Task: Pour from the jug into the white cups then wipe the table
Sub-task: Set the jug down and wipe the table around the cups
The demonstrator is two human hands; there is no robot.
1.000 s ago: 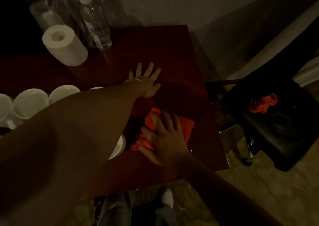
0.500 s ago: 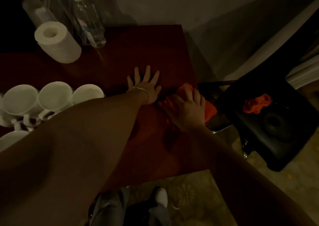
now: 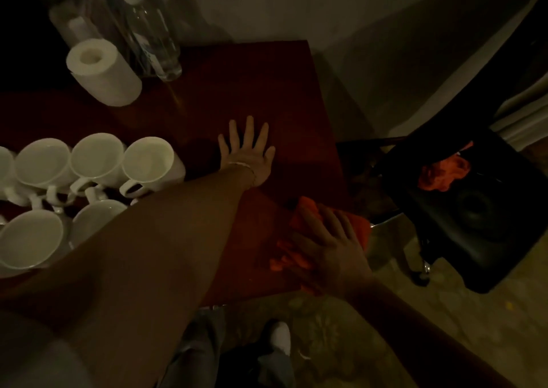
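Note:
The dark red table fills the middle of the dim head view. My left hand lies flat on it with fingers spread. My right hand presses an orange cloth onto the table near its right front corner, fingers laid over the cloth. Several white cups stand bunched at the left, handles toward me. No jug is visible.
A toilet-paper roll and clear plastic bottles stand at the back left. Right of the table is a black chair with another orange cloth on its seat. My legs and a white shoe show below the front edge.
My right hand has slid the orange cloth from the table's right edge back toward me, to the front right corner. My left hand stays flat in place. More cups show at left.

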